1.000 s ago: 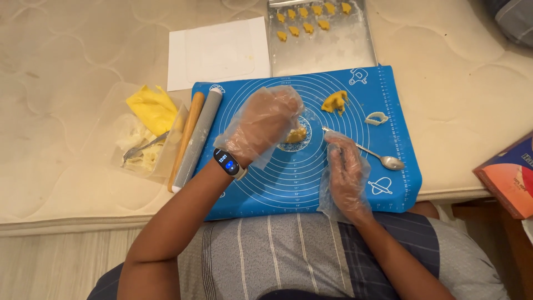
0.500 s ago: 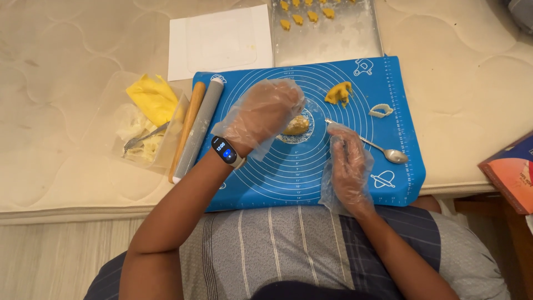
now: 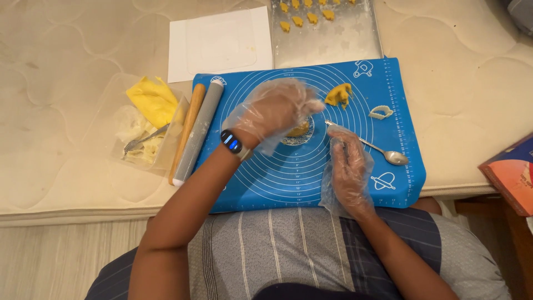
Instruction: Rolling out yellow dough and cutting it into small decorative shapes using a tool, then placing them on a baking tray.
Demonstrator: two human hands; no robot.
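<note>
A blue silicone mat [image 3: 277, 178] with ring markings lies on the mattress in front of me. My left hand [image 3: 275, 108], in a clear plastic glove and with a watch on its wrist, bends its fingers down onto a small yellow dough piece [image 3: 298, 131] at the mat's centre. My gloved right hand [image 3: 347, 166] rests flat on the mat, its fingertips by the handle of a metal spoon [image 3: 384, 151]. A yellow dough lump [image 3: 338, 95] and a small white cutter [image 3: 380, 112] lie further back on the mat.
A metal baking tray [image 3: 333, 47] with several yellow cut shapes [image 3: 304, 18] sits behind the mat, beside a white sheet [image 3: 219, 41]. Left of the mat lie a wooden rolling pin [image 3: 186, 133], a grey one [image 3: 200, 130] and a plastic bag with yellow dough [image 3: 151, 100]. A book [image 3: 511, 172] is at the right.
The view has shifted a little. My left hand stays curled over the dough piece at the centre. My right hand has stayed beside the spoon handle.
</note>
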